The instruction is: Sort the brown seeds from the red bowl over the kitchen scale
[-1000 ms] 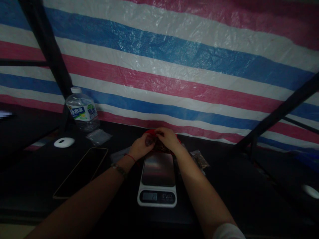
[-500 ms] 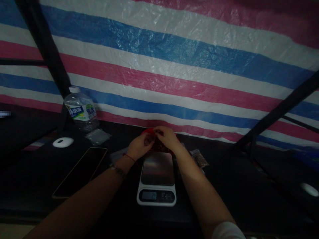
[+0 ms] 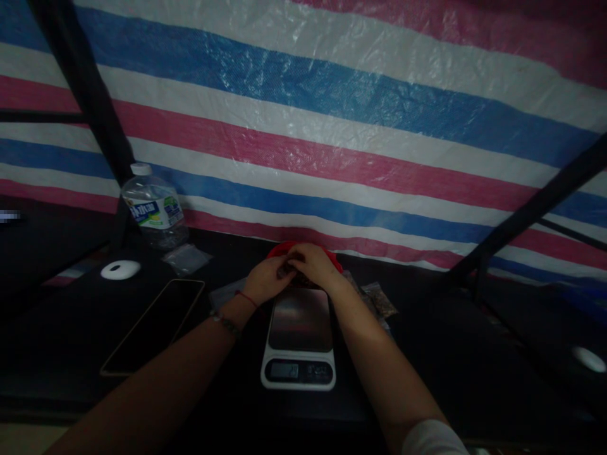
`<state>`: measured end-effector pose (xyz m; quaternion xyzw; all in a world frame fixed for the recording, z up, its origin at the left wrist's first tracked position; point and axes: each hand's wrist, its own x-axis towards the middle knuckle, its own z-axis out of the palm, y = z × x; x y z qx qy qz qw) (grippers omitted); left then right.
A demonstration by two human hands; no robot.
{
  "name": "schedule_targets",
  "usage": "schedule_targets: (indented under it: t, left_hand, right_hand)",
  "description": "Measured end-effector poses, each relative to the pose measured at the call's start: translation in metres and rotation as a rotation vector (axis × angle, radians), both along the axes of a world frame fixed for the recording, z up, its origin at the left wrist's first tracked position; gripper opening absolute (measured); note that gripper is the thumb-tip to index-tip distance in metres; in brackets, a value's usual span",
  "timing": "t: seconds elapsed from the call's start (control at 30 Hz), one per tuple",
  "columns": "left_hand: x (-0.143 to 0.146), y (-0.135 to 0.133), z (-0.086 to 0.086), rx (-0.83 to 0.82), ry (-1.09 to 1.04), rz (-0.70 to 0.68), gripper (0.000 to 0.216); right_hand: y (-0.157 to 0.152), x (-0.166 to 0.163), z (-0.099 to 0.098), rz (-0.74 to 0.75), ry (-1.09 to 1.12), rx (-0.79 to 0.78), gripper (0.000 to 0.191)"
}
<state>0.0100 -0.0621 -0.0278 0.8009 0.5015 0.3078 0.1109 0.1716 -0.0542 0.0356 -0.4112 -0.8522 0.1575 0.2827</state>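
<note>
Plastic, clear and thin, is showing at the far left in a bottle (image 3: 154,212) that is standing by a white puck (image 3: 120,270), with a small clear bag (image 3: 186,258) just beside them and a dark phone (image 3: 152,327) lying flat on the desk (image 3: 474,373). Moving right, the left hand (image 3: 265,281) and right hand (image 3: 313,265) are meeting fingertip to fingertip, fingers curled narrow and pinching something small over a red bowl (image 3: 303,253), which is sitting just behind the scale (image 3: 300,338). What they are pinching is looking light, soft and crinkly, probably a little bag, so I am judging it best taken by its top edge, gently. Right of the wrists, another bag (image 3: 379,300) of dark bits is lying on the desk. Much is staying unclear: the bowl's contents are hiding under the hands, the scale's display is too dim to read, and a pale blob (image 3: 588,359) at far right is blurring out.
</note>
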Motion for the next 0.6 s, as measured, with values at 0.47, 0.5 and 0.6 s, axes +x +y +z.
schedule_targets:
  t: [0.47,0.5,0.6]
  left_hand:
    - [-0.006,0.001,0.002,0.068,-0.147,0.165,0.039]
    - [-0.006,0.001,0.002,0.064,-0.144,0.166,0.039]
    - [-0.005,0.001,0.002,0.059,-0.130,0.168,0.039]
  right_hand:
    - [0.015,0.019,-0.026,-0.042,-0.334,-0.133,0.025]
    - [0.015,0.017,-0.030,-0.031,-0.345,-0.137,0.027]
    - [0.015,0.010,-0.038,-0.026,-0.362,-0.148,0.028]
